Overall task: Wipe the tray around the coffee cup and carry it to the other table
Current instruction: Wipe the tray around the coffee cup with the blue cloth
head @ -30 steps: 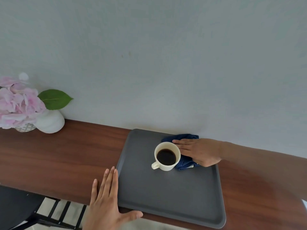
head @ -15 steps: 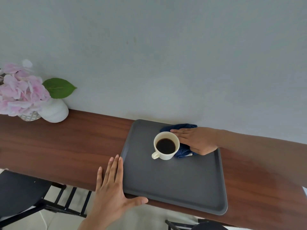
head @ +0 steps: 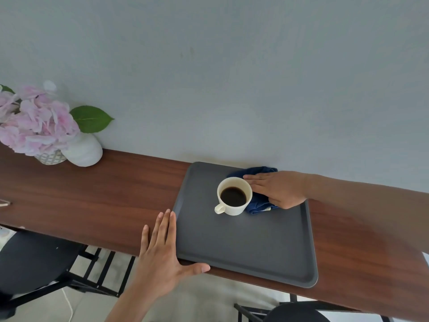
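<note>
A dark grey tray (head: pixel 243 247) lies on a narrow brown wooden table (head: pixel 92 201) against the wall. A cream coffee cup (head: pixel 234 196) full of black coffee stands on the tray's far half, handle toward me. My right hand (head: pixel 278 188) presses flat on a dark blue cloth (head: pixel 260 205) just right of the cup, fingertips close to the cup's rim. My left hand (head: pixel 162 252) lies flat and spread against the tray's near left corner, thumb along its front edge.
A white vase (head: pixel 81 151) with pink flowers (head: pixel 34 122) and a green leaf stands at the table's far left. Black chairs (head: pixel 34 263) sit below the table's front edge, left and lower right. The grey wall rises right behind the tray.
My view has shifted slightly, so the table sits higher in frame than a second ago. My right hand and the cloth stay beside the cup. My left hand keeps bracing the tray's corner.
</note>
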`<state>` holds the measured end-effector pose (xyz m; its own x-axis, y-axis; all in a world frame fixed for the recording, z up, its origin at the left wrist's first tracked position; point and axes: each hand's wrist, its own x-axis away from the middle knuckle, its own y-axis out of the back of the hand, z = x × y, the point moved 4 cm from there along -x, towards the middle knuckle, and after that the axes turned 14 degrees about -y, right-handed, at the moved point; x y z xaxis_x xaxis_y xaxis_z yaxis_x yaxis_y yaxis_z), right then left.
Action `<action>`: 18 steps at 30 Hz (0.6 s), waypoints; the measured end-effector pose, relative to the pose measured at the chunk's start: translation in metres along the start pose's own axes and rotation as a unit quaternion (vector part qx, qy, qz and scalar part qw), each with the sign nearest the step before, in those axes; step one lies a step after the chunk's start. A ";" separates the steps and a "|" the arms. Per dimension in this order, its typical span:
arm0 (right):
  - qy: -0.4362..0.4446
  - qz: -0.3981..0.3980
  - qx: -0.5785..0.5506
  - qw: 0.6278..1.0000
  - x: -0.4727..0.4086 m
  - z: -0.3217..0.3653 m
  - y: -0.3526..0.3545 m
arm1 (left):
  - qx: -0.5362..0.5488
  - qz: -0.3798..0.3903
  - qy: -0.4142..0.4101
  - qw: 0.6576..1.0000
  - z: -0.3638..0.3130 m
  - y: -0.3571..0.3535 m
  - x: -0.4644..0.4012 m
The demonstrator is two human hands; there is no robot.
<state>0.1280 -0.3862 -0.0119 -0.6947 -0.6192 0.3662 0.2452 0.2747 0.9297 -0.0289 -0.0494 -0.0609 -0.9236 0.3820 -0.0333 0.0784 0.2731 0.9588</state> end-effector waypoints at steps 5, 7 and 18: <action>-0.018 0.009 0.002 1.000 0.021 -0.004 -0.009 | 0.000 -0.003 0.002 1.000 0.001 -0.001 0.001; -0.045 0.019 -0.011 0.999 0.033 -0.010 -0.018 | 0.003 -0.005 0.003 1.000 0.001 -0.001 0.001; -0.204 0.021 -0.182 0.962 0.096 0.023 -0.066 | 0.001 -0.005 0.007 1.000 -0.004 0.000 -0.001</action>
<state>0.0300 -0.4468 -0.0388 -0.8683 -0.2515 0.4276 0.4480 -0.0274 0.8936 -0.0300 -0.0536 -0.0598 -0.9298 0.3661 -0.0388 0.0697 0.2783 0.9580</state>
